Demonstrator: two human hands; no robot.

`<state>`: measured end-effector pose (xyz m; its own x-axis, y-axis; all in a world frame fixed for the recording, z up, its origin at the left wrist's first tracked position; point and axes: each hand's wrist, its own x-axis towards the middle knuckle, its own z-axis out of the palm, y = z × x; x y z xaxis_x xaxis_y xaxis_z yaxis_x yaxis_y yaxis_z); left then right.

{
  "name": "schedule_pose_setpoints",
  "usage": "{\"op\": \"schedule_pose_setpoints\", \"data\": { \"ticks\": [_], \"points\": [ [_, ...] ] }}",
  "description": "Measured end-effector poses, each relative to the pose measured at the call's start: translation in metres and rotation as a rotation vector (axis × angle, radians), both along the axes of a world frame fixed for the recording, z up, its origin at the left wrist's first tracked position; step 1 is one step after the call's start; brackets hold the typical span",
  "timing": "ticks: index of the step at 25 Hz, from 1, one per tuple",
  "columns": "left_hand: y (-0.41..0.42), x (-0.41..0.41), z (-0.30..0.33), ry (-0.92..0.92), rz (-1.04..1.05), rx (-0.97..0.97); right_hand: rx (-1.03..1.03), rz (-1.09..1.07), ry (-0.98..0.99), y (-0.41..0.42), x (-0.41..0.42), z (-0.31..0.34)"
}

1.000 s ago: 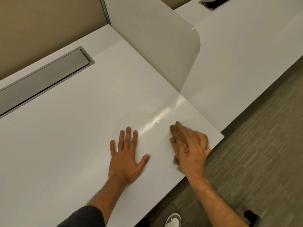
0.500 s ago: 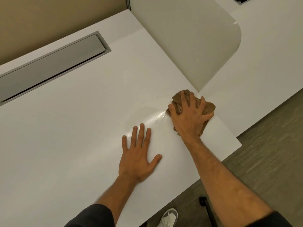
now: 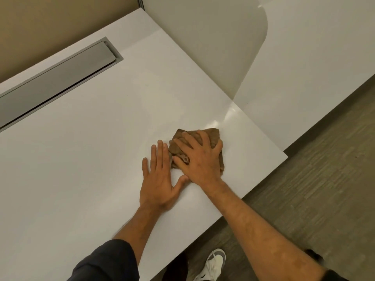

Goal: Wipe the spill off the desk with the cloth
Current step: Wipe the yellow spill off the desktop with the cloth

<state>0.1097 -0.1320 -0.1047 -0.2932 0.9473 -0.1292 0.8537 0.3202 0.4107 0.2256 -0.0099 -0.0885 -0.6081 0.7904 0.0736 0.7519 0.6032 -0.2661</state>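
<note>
Pressing flat on a brown cloth (image 3: 213, 136) with the right hand (image 3: 199, 159), fingers spread and straight, near the front right corner of the white desk (image 3: 81, 159). Lots of bare desktop off to the left, front edge close on the right, upright divider panel (image 3: 213, 47) behind. Crumpled roughly square, no clear long axis. Left hand (image 3: 157, 179) lying palm-down, fingers straight, right beside the cloth. Faint wet sheen (image 3: 227, 116) just past it.

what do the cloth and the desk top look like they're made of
Cloth: soft brown woven or terry fabric, matte; it bunches into folds under the right hand.
Desk: smooth white top, probably laminate or a similar coated board, semi-gloss; it shows a bright glare streak near the corner.
</note>
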Motion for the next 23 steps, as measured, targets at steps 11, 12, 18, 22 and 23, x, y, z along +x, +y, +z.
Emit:
{"op": "schedule_pose_setpoints", "data": {
  "ticks": [11,12,18,22,23],
  "points": [
    [-0.003,0.000,0.016,-0.099,0.002,0.010,0.098,-0.171,-0.055,-0.015,0.111,-0.016],
    [-0.005,-0.001,0.017,-0.162,0.022,0.046,0.104,-0.247,-0.065,-0.007,0.111,-0.017],
    [-0.058,-0.050,0.009,0.115,0.012,-0.090,0.115,-0.409,-0.106,0.035,0.094,-0.018],
    [-0.064,-0.061,0.004,0.158,-0.003,-0.151,0.152,-0.409,-0.100,0.040,0.093,-0.020],
    [-0.062,-0.060,0.004,0.154,-0.008,-0.157,0.154,-0.418,-0.105,0.042,0.092,-0.019]
  ]
}}
